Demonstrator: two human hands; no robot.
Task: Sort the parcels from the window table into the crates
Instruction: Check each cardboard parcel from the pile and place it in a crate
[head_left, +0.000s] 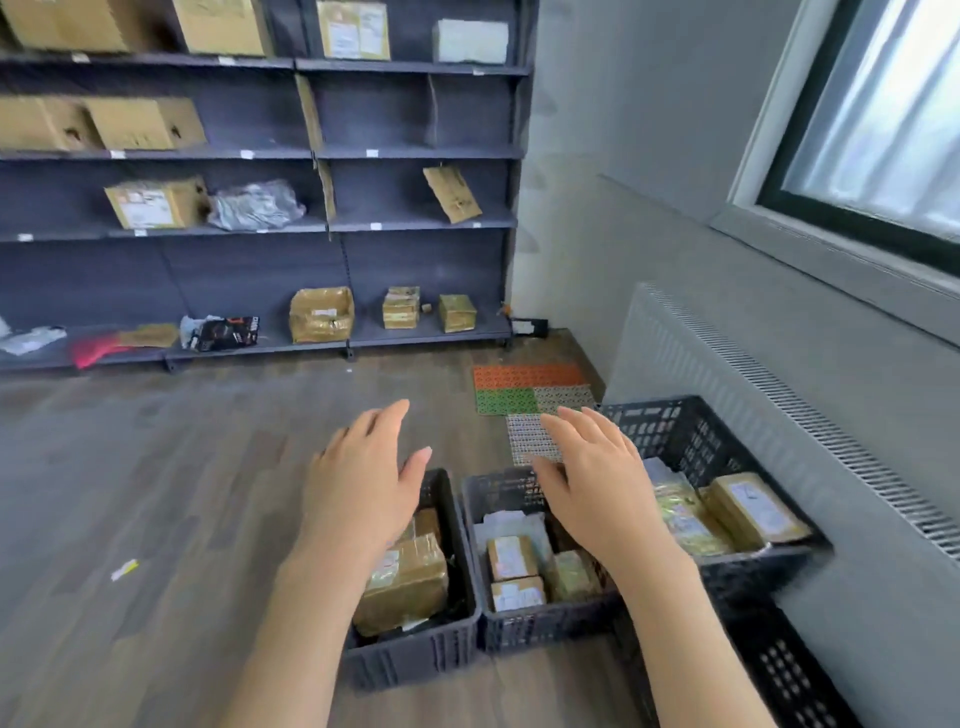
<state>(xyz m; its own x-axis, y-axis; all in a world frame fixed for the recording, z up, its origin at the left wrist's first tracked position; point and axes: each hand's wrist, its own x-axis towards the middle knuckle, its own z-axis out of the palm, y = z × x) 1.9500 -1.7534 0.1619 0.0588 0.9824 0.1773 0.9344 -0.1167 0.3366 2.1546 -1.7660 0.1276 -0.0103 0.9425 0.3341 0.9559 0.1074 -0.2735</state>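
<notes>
Three dark plastic crates stand on the wooden floor below me. The left crate (415, 657) holds a taped brown parcel (408, 584). The middle crate (540, 623) holds several small labelled parcels (511, 558). The right crate (675, 431), raised against the radiator, holds a brown parcel (753, 509) and a shiny yellow one (685, 519). My left hand (363, 478) hovers over the left crate, fingers straight, holding nothing. My right hand (597, 483) hovers over the middle crate, fingers spread and empty. The window table is out of view.
Dark shelving (415, 153) along the far wall carries cardboard boxes and bagged parcels. Coloured perforated mats (524, 389) lie on the floor beyond the crates. A radiator (779, 415) and window (883, 119) line the right wall. A paper scrap (124, 570) lies on the floor at left.
</notes>
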